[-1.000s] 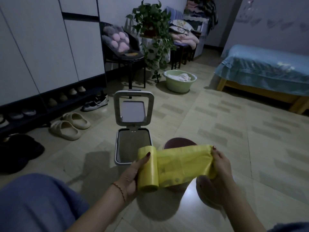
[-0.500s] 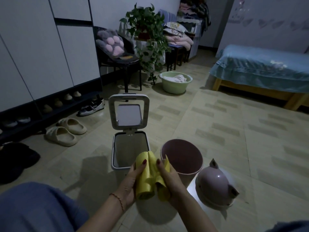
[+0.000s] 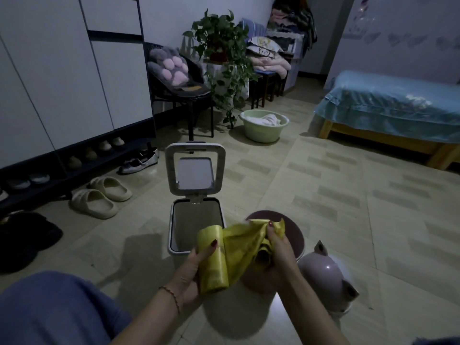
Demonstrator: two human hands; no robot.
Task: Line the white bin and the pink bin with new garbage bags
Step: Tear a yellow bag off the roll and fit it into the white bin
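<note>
The white bin [image 3: 171,227] stands on the floor ahead of me, its square lid [image 3: 195,168] tipped up and open, inside bare. To its right sits the round pink bin [image 3: 297,235], partly hidden behind my hands. My left hand [image 3: 193,270] grips a roll of yellow garbage bags [image 3: 212,260]. My right hand [image 3: 278,245] clutches the bunched loose end of the yellow bag [image 3: 245,241] pulled off that roll, above the pink bin.
The pink bin's domed lid with ears [image 3: 326,272] lies on the floor at right. Beige slippers [image 3: 102,195] and a shoe rack [image 3: 74,160] are left. A chair [image 3: 179,88], plant [image 3: 221,53], green basin [image 3: 263,125] and bed [image 3: 393,105] lie beyond.
One second ago the bag was stretched wide between my hands. My right hand came in to the roll, gathered the sheet, and now draws it out bunched to the right.
</note>
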